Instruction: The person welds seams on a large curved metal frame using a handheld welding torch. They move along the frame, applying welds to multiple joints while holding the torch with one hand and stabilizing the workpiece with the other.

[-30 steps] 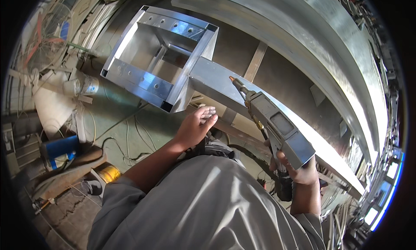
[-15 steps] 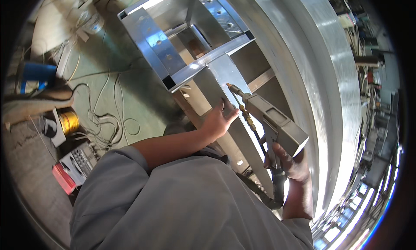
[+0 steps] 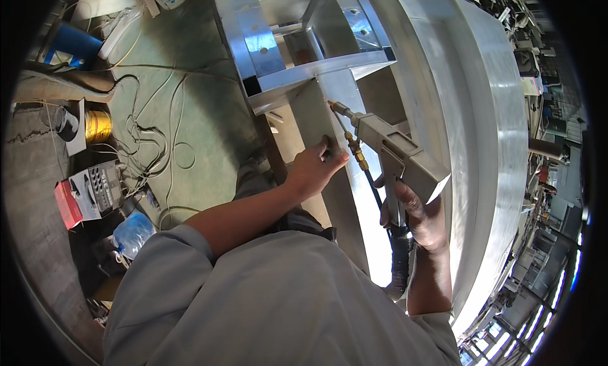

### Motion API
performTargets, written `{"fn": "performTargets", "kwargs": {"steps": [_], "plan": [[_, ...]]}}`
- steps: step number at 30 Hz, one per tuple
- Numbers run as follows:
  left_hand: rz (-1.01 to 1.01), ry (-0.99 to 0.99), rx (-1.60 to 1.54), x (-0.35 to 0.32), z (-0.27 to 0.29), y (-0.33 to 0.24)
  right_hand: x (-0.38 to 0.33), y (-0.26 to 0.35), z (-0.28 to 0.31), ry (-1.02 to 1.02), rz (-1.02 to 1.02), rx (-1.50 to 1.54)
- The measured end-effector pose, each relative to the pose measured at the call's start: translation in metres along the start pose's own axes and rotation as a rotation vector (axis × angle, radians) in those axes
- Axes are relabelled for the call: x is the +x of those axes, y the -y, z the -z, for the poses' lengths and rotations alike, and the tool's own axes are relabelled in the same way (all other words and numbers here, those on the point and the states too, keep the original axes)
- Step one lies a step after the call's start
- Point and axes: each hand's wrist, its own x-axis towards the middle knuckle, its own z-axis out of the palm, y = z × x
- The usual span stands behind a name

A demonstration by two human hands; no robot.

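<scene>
My right hand (image 3: 423, 215) is wrapped round the handle of a boxy metal welding gun (image 3: 396, 147). The gun has a copper-coloured nozzle, and a thin tube with brass fittings (image 3: 356, 149) runs along its side. Its tip hovers by the edge of a shiny metal beam (image 3: 342, 92), just short of a metal crossbar (image 3: 316, 74). My left hand (image 3: 313, 169) rests against the side of that beam below the nozzle, its bent fingers and thumb apart. From the gun's handle a black-wrapped hose (image 3: 400, 261) drops toward my body.
Beyond the crossbar stands an open metal frame with drilled strips (image 3: 263, 46). A long curved metal panel (image 3: 472, 112) rises on the right. Loose cables (image 3: 142, 138) lie on the green floor at left, near a yellow spool (image 3: 98, 126), a cardboard box (image 3: 88, 192) and a blue plastic bottle (image 3: 133, 234).
My view has turned, so the frame sits further right and higher. The gun's nozzle has moved nearer the crossbar and the beam's left edge. My left hand stays against the beam.
</scene>
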Motion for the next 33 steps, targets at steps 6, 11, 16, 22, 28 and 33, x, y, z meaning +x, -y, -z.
{"fn": "performTargets", "kwargs": {"steps": [6, 11, 16, 22, 28, 33], "plan": [[0.024, 0.034, 0.028, 0.0, 0.004, -0.005, 0.001, 0.001, 0.001, -0.025, -0.09, 0.0], [0.022, 0.027, 0.024, 0.0, 0.004, -0.001, 0.003, -0.016, 0.009, 0.017, -0.089, 0.027], [0.038, 0.043, 0.046, -0.002, 0.006, -0.008, -0.002, -0.012, 0.003, -0.001, -0.061, 0.05], [0.042, 0.034, 0.078, -0.001, 0.005, -0.005, 0.0, -0.017, 0.008, 0.026, -0.037, 0.064], [0.069, 0.052, 0.105, -0.002, 0.007, -0.009, 0.003, -0.01, 0.005, 0.014, -0.108, 0.025], [0.067, 0.059, 0.106, -0.002, 0.009, -0.012, 0.004, -0.013, 0.006, 0.023, -0.075, 0.01]]}}
